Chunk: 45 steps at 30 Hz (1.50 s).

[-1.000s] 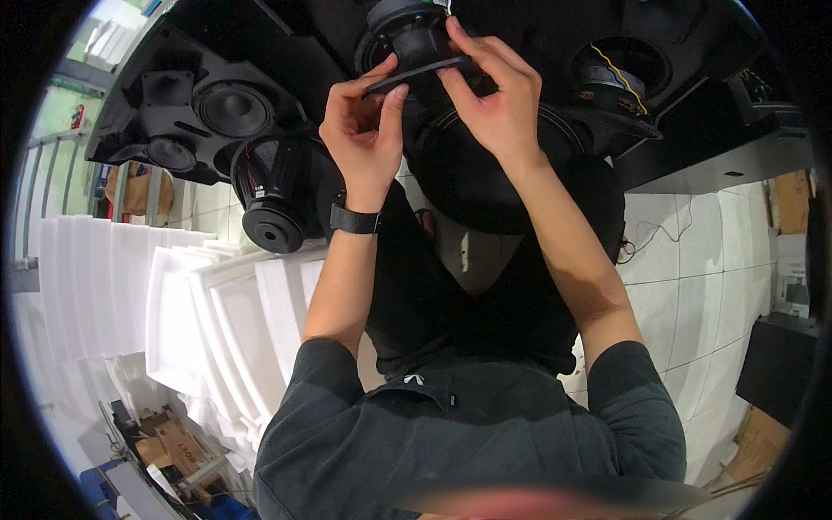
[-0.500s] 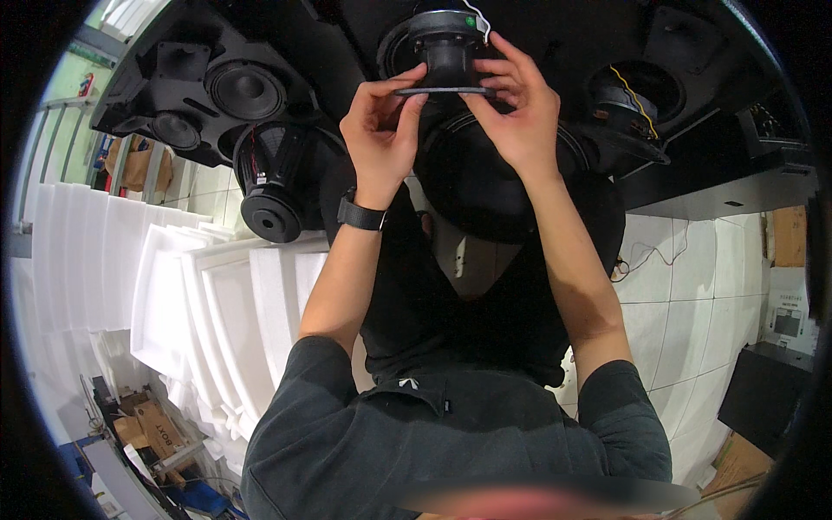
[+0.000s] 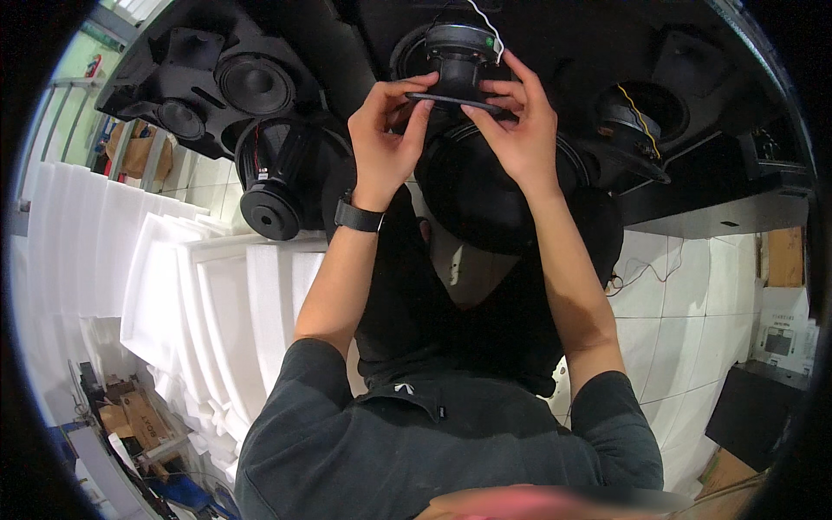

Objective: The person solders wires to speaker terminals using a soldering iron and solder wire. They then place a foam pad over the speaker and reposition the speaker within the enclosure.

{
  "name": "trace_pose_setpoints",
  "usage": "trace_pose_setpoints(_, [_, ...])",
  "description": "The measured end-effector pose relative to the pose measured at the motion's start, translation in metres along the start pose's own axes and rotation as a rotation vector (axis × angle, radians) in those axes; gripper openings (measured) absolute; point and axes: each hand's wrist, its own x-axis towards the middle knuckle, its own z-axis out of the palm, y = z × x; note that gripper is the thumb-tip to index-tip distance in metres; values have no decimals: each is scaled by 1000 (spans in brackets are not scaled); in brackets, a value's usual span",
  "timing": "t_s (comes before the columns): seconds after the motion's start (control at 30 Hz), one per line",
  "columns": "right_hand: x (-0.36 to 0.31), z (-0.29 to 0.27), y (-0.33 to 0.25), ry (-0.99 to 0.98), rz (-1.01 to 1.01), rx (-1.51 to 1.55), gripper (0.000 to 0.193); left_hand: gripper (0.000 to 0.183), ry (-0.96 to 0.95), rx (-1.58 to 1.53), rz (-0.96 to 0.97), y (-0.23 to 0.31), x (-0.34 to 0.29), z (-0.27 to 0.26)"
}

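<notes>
My left hand (image 3: 386, 134) and my right hand (image 3: 523, 130) hold a black horn tweeter (image 3: 458, 71) between them. Thumbs press its flat flange from the near side, while the fingers curl behind it on either side of the neck. A round magnet driver tops the horn, with a green dot and a white wire (image 3: 490, 26) running upward from it. Behind the tweeter is a round opening (image 3: 406, 59) in a black speaker cabinet (image 3: 555, 43). Below my hands sits a big round black speaker cone (image 3: 472, 195).
At left, a cabinet carries mounted speakers (image 3: 256, 84), and a loose woofer (image 3: 276, 204) leans below it. Another horn tweeter (image 3: 628, 121) with a yellow wire hangs at right. White foam sheets (image 3: 212, 303) stand at left; a black box (image 3: 754, 412) is at lower right.
The tweeter and both hands have shifted slightly lower in the picture, and the flange now tilts down to the right. My grip stays the same; the whole view has moved a little.
</notes>
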Motion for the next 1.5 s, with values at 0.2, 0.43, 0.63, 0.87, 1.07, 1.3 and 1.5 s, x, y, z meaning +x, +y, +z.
trace_pose_setpoints(0.2, [-9,5,13,16,2,57,78,20,-35,14,-13,2,5,-5])
trace_pose_setpoints(0.43, [-17,9,20,-41,152,151,77,46,-53,146,165,12,5,-40])
trace_pose_setpoints(0.63, [-30,7,12,-77,186,75,83,24,369,256,-136,-21,-22,-142])
trace_pose_setpoints(0.87, [-55,-55,-57,11,2,-189,71,29,-185,213,-840,-103,-76,-173])
trace_pose_setpoints(1.07, [35,-172,-154,264,-607,-718,43,25,-60,122,-370,-65,-21,-121])
trace_pose_setpoints(1.3, [127,-253,-155,543,-612,-1180,38,70,27,-204,-255,-62,77,-90])
trace_pose_setpoints(1.5, [136,-253,-145,524,-594,-938,25,85,-87,-712,-611,-157,87,-99])
